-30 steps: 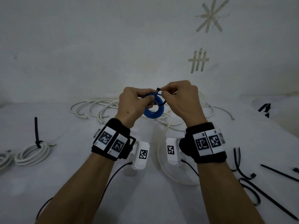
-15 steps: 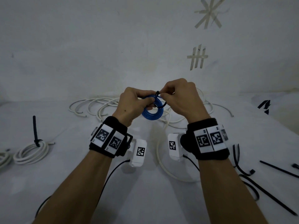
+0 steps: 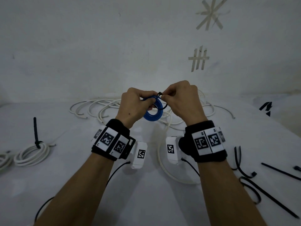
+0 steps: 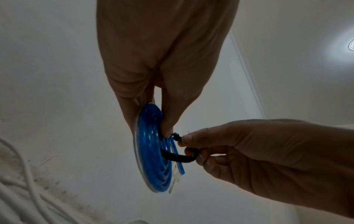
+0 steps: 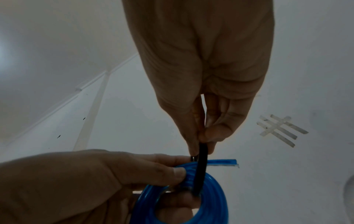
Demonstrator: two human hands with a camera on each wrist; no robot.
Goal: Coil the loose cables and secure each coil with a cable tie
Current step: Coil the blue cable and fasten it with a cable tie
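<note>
Left hand (image 3: 135,105) is pinching the blue cable coil (image 3: 153,111) at its upper rim, thumb and fingers clamping the turns flat, held up in the air over the bench (image 3: 146,201). Right hand (image 3: 180,100) is pinching the black cable tie (image 4: 180,158), which is looping through the coil's centre and round the turns; its head (image 4: 177,135) is sitting at the rim by the right fingertips. Whether the tail is entering the head yet, cannot tell.

Risks, as judged:
- the free blue end (image 5: 222,162) is sticking out past the tie, so it may be left unbundled
- the springy coil may be unwinding if the left pinch loosens
- the tail may be slipping out before latching

Loose white cables (image 3: 101,108) are waiting behind; one tied white coil (image 3: 31,154) at left, spare ties (image 3: 260,190) at right.
</note>
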